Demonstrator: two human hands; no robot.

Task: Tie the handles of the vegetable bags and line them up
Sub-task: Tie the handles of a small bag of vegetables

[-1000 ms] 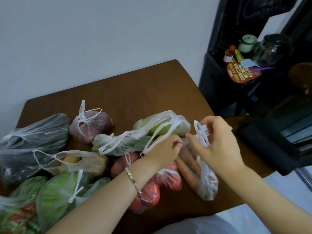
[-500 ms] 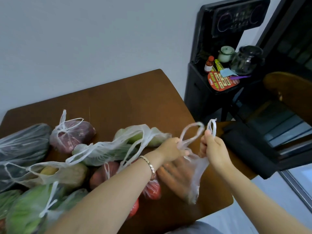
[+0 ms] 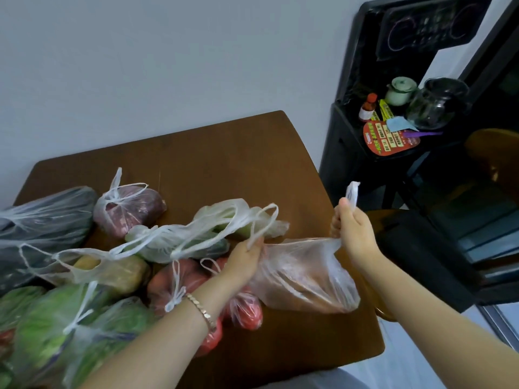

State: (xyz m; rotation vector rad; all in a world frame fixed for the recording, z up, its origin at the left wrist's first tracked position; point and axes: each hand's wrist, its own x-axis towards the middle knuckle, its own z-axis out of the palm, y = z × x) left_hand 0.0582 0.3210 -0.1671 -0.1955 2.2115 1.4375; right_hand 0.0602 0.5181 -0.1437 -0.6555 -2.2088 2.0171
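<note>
1. The carrot bag [image 3: 303, 276] lies on its side on the brown table [image 3: 224, 164], near the person. Its mouth is pulled wide between two hands. The plastic is blurred, so the orange things inside are probably carrots, but I cannot say for sure.
2. The left hand [image 3: 244, 259], at the left end of the carrot bag, grips one handle loop [image 3: 265, 220] in a closed fist, and the loop rises above the knuckles. A thin bracelet [image 3: 202, 308] sits on this wrist.
3. The right hand [image 3: 355, 231], at the right end of the carrot bag, is closed around the other handle [image 3: 352, 193], and the tip of this handle sticks up out of the fist.
4. The two handles are apart and not yet tied.
5. Just left of the carrot bag, touching it, is a tomato bag [image 3: 244, 307] with a knot on top.
6. Behind and left of the carrot bag lies a pale green bag [image 3: 182, 242] with loose handles.
7. Further left of the carrot bag are a knotted purple bag [image 3: 129, 211], a dark bag [image 3: 42, 220] and a large leafy bag [image 3: 56, 332].
8. To the right of the carrot bag, off the table, stands a black stand [image 3: 345, 153].
</note>
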